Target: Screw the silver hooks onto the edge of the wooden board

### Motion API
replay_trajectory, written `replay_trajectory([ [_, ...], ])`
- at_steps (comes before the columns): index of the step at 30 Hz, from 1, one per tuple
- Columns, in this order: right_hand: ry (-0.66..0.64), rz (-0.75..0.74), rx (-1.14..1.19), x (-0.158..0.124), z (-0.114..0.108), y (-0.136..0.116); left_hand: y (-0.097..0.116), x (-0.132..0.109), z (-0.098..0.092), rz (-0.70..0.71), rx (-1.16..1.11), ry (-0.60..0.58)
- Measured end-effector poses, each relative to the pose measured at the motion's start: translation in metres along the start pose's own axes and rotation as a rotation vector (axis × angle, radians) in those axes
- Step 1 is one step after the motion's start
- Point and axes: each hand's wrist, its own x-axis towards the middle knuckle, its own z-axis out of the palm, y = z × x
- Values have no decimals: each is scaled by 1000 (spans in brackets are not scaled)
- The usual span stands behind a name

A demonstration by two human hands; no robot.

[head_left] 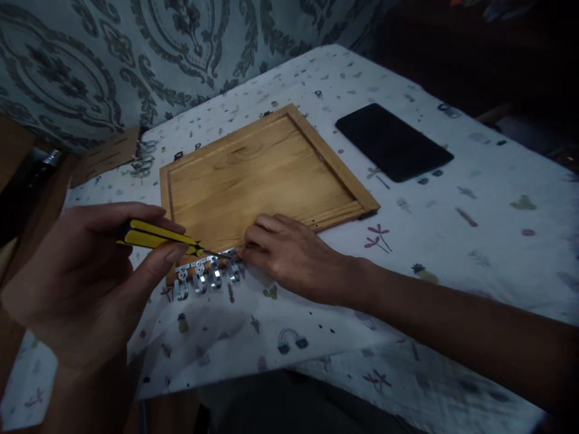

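Screwdriver [156, 235] sits pinched in the left hand [102, 271], pointing rightward and slightly down at the rightmost hook [233, 269] along the wooden board [253, 175], while the right hand [289, 253] curls just beside it, can't tell gripping what.

A dark flat device [393, 143] lies on a printed white tablecloth [452, 253].

Dim, cool light overall; upper right sinks to near-black. White tablecloth [488, 253] reads grey, its print smearing toward the right edge. Soft shadow on cloth near left hand [97, 274]. Small glints on metal hooks [200, 278]. Wide-angle stretch toward the frame's sides.
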Motion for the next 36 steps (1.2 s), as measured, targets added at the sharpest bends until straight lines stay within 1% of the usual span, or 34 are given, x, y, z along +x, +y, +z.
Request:
replay_trajectory([
  [3, 8, 3, 0, 0, 1, 0, -1, 0, 1, -1, 18, 2],
  [9, 3, -8, 22, -1, -1, -1, -4, 1, -1, -18, -30, -8],
  [15, 0, -2, 12, -1, -2, -1, -4, 0, -1, 23, -46, -27],
  [18, 4, 0, 12, 0, -2, -2, -4, -1, 0, 11, -20, -11],
  [22, 1, 0, 30, 0, -2, -1, -4, -1, 0, 22, 50, -19],
  [26, 11, -1, 33, 0, -1, -1, -3, -2, 0, 31, 16, -20],
  [29, 9, 4, 16, 0, 1, -1, 1, -1, -1, 15, 10, -58],
  [33, -2, 7, 9, 0, 0, -1, 9, 2, -2, -41, 76, -108],
  [36, -17, 10, 23, 0, -2, -2, 12, 4, -3, -51, 46, -148],
])
